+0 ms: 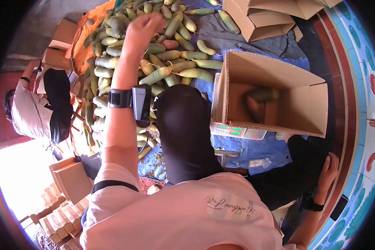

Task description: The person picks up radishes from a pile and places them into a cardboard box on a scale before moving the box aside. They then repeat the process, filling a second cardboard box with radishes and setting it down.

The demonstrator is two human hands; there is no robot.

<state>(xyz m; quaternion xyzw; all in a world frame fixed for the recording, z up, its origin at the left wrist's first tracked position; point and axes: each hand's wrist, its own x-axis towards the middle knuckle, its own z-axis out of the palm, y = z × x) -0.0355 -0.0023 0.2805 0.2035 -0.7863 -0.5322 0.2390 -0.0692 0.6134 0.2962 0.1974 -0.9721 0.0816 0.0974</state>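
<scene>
My left hand is raised over the far part of a big heap of green radishes. Motion blur smears its fingers, and I cannot make out anything in it. My right hand lies on my bent right leg at the far right, fingers stretched and holding nothing. Between my legs and the heap's right side stands an open cardboard box with a green radish and a reddish one at its bottom. Beneath the box a digital scale shows green displays.
Several open cardboard boxes stand at the back right. A tiled wall runs along the right. Another person works at the left, near boxes and an orange sheet. Stacked cardboard fills the lower left. Blue sheeting covers the floor.
</scene>
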